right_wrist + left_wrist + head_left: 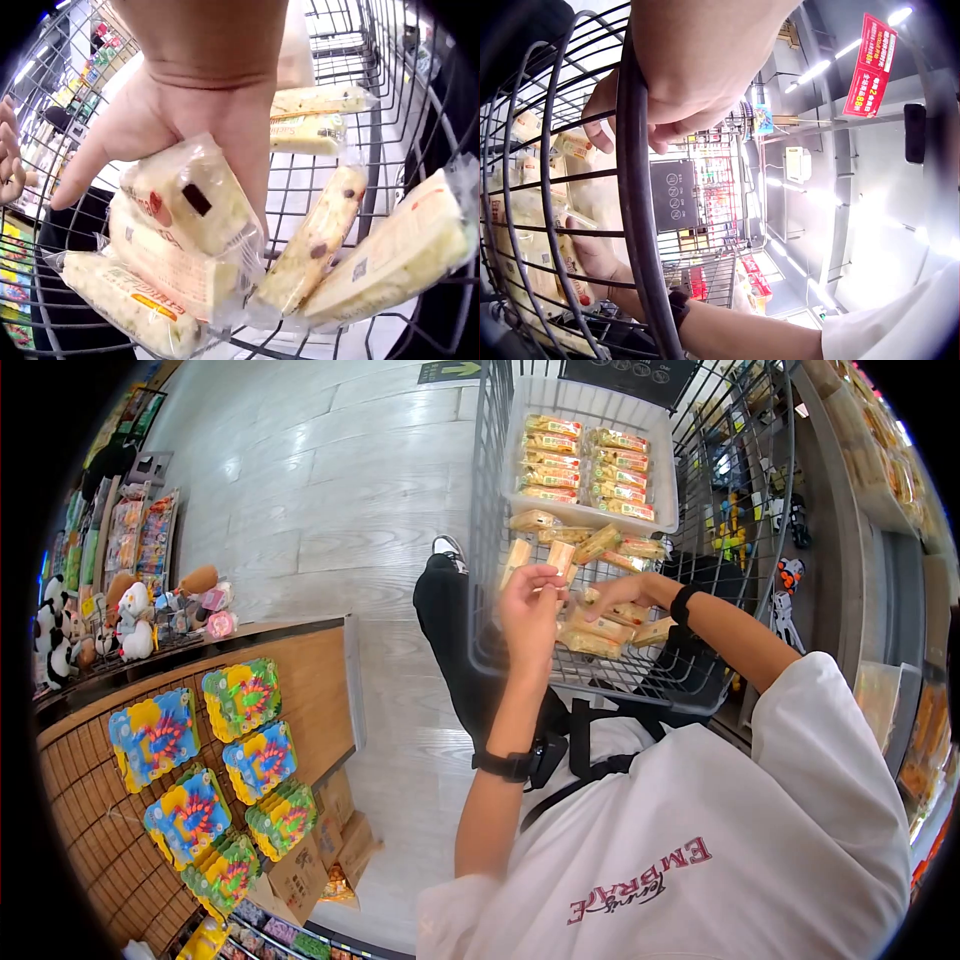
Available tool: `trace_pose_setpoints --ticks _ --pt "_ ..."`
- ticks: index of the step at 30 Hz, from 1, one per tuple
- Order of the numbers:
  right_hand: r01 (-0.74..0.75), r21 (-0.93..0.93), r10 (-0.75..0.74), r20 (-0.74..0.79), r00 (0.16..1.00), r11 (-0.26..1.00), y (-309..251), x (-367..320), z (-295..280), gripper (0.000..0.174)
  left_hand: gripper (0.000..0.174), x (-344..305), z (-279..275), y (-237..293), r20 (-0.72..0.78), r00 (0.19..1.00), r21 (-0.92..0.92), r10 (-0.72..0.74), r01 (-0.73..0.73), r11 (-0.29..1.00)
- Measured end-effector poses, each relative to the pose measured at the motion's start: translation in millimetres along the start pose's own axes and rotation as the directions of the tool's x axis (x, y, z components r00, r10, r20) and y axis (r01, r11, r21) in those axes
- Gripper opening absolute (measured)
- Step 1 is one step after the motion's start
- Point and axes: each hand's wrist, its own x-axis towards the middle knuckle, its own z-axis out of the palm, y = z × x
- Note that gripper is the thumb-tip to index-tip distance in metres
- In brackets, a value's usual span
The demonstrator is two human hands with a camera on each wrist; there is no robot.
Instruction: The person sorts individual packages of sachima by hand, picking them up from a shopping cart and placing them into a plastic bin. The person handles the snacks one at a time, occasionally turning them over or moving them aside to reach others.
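Note:
A wire cart [700, 690] holds several wrapped bread packs [600, 630]. My left hand [528, 615] is raised over the cart's near side and pinches two upright packs [560, 555]; in the left wrist view its curled fingers [600, 124] hang beside the cart rim [634, 187]. My right hand [615, 595] reaches down into the cart. In the right wrist view its palm [187, 127] lies against a stack of packs [191, 225] with the thumb spread left, and the packs hide its fingers. More packs [390, 255] lie on the cart's wire floor.
A white tray [665, 460] of more packs sits at the cart's far end. A wooden display [310, 690] with colourful toy packs [245, 695] stands to my left, cardboard boxes [330, 840] at its foot. Shelves [880, 470] line the right side. Grey floor [330, 490] lies ahead.

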Motion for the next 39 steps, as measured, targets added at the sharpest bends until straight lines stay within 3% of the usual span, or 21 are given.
trace_pose_setpoints --ticks 1,3,6,10,13,15,18,25,28,30,33,36,39 --pt "0.002 -0.005 -0.002 0.005 1.000 1.000 10 11 -7 0.056 0.016 1 -1 -1 -0.006 1.000 0.001 0.003 -0.003 1.000" --pt "-0.099 0.265 0.005 0.334 0.943 0.959 27 27 -17 0.055 0.020 1 -3 -3 0.014 1.000 0.010 0.011 -0.011 1.000" --pt "-0.195 0.274 0.051 0.457 0.888 0.942 27 22 -22 0.051 0.020 2 -3 -3 0.018 1.000 0.012 -0.005 0.005 1.000" --pt "-0.142 0.212 0.028 0.466 0.884 0.967 7 11 -1 0.044 0.016 -1 1 2 -0.005 1.000 -0.004 -0.007 0.007 1.000" --pt "-0.016 0.064 -0.010 0.383 0.924 0.998 2 14 4 0.039 0.015 -2 1 2 -0.003 0.999 -0.017 -0.035 0.035 0.999" --pt "-0.240 0.375 0.021 0.502 0.865 0.896 2 22 2 0.048 0.016 0 0 -1 0.004 1.000 -0.012 -0.021 0.021 1.000" --pt "-0.137 0.342 -0.030 0.441 0.897 0.930 -2 10 8 0.045 0.016 1 -1 -2 0.002 1.000 -0.019 -0.021 0.021 1.000" --pt "-0.142 0.399 -0.072 0.475 0.877 0.906 -6 -4 13 0.045 0.017 1 -2 -7 -0.027 0.999 0.058 0.021 -0.019 0.998" --pt "-0.087 0.478 -0.142 0.423 0.895 0.874 -4 -11 13 0.046 0.016 5 -4 -12 -0.026 0.987 0.154 0.157 -0.151 0.976" --pt "-0.117 0.602 -0.172 0.401 0.900 0.790 7 -4 9 0.049 0.015 4 -4 -10 -0.112 0.948 0.229 0.299 -0.268 0.936" --pt "-0.102 0.538 -0.157 0.414 0.897 0.837 11 -6 8 0.049 0.016 0 -4 -2 -0.229 0.914 0.136 0.334 -0.310 0.941" --pt "-0.082 0.453 -0.094 0.353 0.931 0.888 9 -2 5 0.050 0.016 2 -6 -4 -0.213 0.907 0.161 0.362 -0.333 0.929" --pt "-0.051 0.521 -0.142 0.324 0.935 0.852 -1 -5 11 0.050 0.015 0 -4 -2 -0.232 0.908 0.105 0.348 -0.333 0.937"
